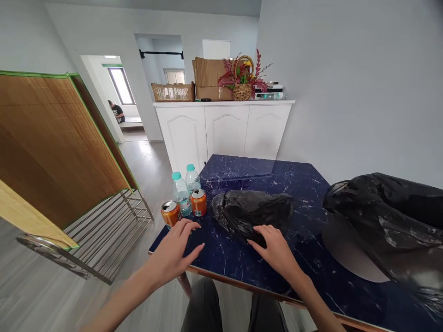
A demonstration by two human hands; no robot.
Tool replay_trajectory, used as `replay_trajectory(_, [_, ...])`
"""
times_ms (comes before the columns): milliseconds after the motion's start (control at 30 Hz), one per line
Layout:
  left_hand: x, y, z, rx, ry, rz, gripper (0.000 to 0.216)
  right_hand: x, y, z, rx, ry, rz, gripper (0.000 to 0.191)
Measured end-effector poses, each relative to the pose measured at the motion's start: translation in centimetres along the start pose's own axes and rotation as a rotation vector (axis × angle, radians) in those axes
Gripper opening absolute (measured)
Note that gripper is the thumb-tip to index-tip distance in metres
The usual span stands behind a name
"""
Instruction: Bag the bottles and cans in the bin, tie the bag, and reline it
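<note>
A crumpled black plastic bag [256,207] lies on the dark blue marbled table [224,258] in front of me. My right hand [273,246] is at its near edge, fingertips touching or just over the plastic, thumb and fingers apart. To the left, my left hand [178,244] hovers above the table's near left edge with its fingers spread and nothing in it. Just beyond it stand an opened orange can [170,213], partly covered by the hand, and a second orange can [199,203]. Behind them are two clear bottles with teal caps, one nearer [180,191] and one farther [192,177].
On the right, a larger black plastic bag [391,221] drapes over a rounded grey object [349,253]. A metal rack [114,226] with a bamboo mat [55,143] stands at left. White cabinets [224,129] carry boxes and a flower basket [242,91]. A person [116,111] sits in the far room.
</note>
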State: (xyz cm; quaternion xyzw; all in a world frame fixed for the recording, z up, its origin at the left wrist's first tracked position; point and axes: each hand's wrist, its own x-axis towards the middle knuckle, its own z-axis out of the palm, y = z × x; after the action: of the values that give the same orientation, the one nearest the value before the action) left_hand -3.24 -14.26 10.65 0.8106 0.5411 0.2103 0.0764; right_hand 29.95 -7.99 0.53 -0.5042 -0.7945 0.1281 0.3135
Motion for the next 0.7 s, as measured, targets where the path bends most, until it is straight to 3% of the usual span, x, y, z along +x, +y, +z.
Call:
replay_trajectory(100, [1.3,1.0,2.8,-0.14,0.003,-0.008,0.04,-2.6,-0.6,-1.3,0.035,0.013,-0.008,0.014])
replay_trajectory(200, [2.8,1.4,5.4,-0.208,0.065,-0.038,0.042,-5.8,-1.5,-3.2,0.095,-0.018,0.013,0.022])
replay_trajectory(333, [4.4,1.6,7.9,-0.225,0.129,-0.132,0.05,-9.9,-1.5,-5.4,0.118,-0.097,0.217,0.032])
replay_trajectory(400, [5.0,1.9,8.6,-0.302,0.1,-0.196,0.052,-11.4,-1.3,-6.0,0.115,-0.105,0.31,0.044])
replay_trajectory(533, [5.5,2.8,9.0,-0.673,-0.079,-0.298,0.056,-13.2,-0.4,-6.4,0.222,0.032,0.358,0.042])
replay_trajectory(600, [5.6,2.9,9.1,-0.834,-0.081,-0.322,0.062,-13.7,0.6,-6.6,0.273,0.088,0.397,0.044])
replay_trajectory(700, [5.8,2.2,9.5,-0.875,-0.037,-0.36,0.064,-14.4,2.4,-7.1,0.309,0.156,0.555,0.042])
